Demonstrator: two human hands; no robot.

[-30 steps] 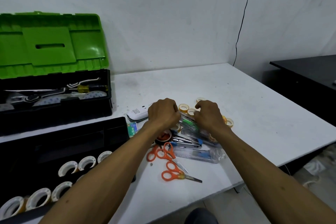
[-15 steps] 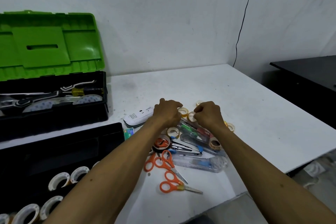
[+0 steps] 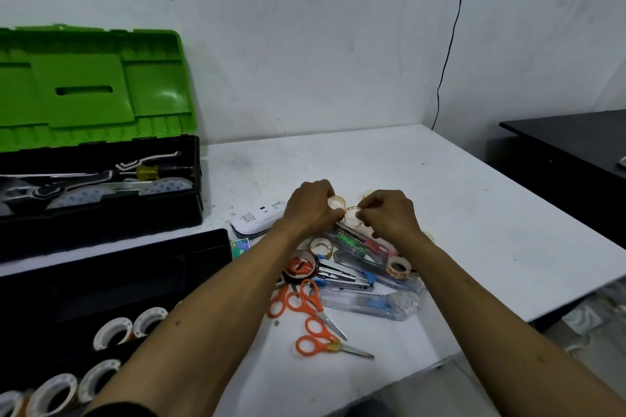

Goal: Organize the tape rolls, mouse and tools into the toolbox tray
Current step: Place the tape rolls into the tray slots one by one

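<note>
Nearest, at the lower left, the black tray [image 3: 135, 267] sits on the white table [image 3: 457, 220] with a row of tape rolls [image 3: 111, 333] standing on edge in its front part. Both bare forearms reach out over it toward the middle of the table.

Right of the tray lie two orange scissors [image 3: 325, 344], one pair just beyond the other. Past them is a jumble: a cutter [image 3: 369, 305] in a clear pack, a stapler [image 3: 342, 276], a green and a red tool in another clear pack [image 3: 355, 242] (what kind I cannot make out), and loose rolls [image 3: 321, 246] scattered among them. A small card [image 3: 240, 246] lies by the tray's far corner, and the white mouse [image 3: 257, 222] rests just beyond it, underside up.

Above the far end of the pile, the left hand [image 3: 310, 206] has its fingers curled round a pale roll [image 3: 336, 203], and the right hand [image 3: 389, 213] pinches an amber roll [image 3: 353, 215] between thumb and fingertips. The two rolls touch, lifted off the table.

Farther left, the toolbox [image 3: 101, 213] stands with its green lid [image 3: 95, 88] up against the wall, tools lying inside. A black cable [image 3: 447, 61] hangs down the wall, and a black desk [image 3: 576, 145] stands off to the right
</note>
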